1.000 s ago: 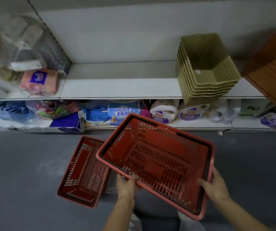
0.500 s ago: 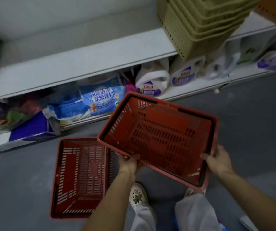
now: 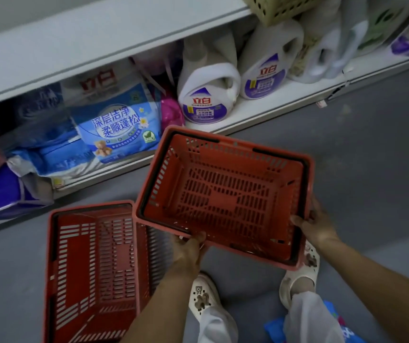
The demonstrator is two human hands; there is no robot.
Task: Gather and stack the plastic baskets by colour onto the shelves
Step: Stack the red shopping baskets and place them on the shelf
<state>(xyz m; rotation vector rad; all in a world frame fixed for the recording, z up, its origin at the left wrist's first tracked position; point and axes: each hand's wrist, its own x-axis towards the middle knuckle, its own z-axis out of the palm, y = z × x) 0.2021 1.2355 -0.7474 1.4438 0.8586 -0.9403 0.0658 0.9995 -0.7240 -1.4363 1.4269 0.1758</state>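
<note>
I hold a red plastic basket (image 3: 225, 196) in the air above the floor, its open side up. My left hand (image 3: 190, 246) grips its near rim. My right hand (image 3: 318, 225) grips its right rim. A second red basket (image 3: 94, 268) lies on the grey floor to the left, partly under the held one's left corner. At the top edge, the bottom of a stack of olive-green baskets (image 3: 276, 8) sits on the white shelf (image 3: 94, 45).
The lowest shelf holds white detergent jugs (image 3: 207, 95), a blue detergent bag (image 3: 119, 127) and other packs. My two feet in white clogs (image 3: 202, 299) stand on the grey floor (image 3: 371, 157), which stretches to the right.
My view has tilted down and closer to the floor. The held basket has dropped lower and leveled, nearer the basket on the floor. Both hands keep their grip.
</note>
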